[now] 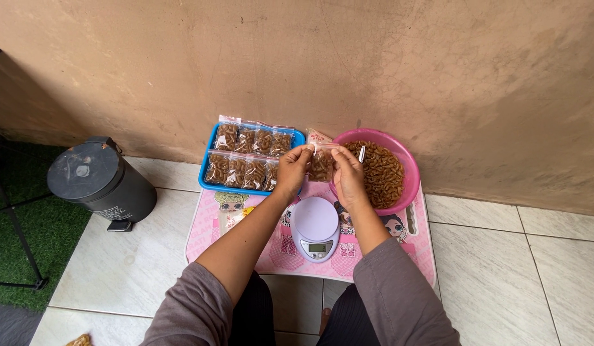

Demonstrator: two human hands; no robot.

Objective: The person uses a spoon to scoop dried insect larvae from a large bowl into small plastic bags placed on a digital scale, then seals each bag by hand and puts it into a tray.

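left hand (290, 170) and right hand (348, 174) pinching together on the top of a small clear bag (321, 165) of brown snack, above the scale (315, 227) | eight filled bags lying in blue tray (207, 160) | pink bowl (407, 168) holding plenty more

Scale readout (319, 247) too small to tell; spoon (361, 154) mostly hidden behind right hand (349, 177).

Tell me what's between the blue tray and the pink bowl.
In the head view, both hands, left hand and right hand, holding a small filled bag.
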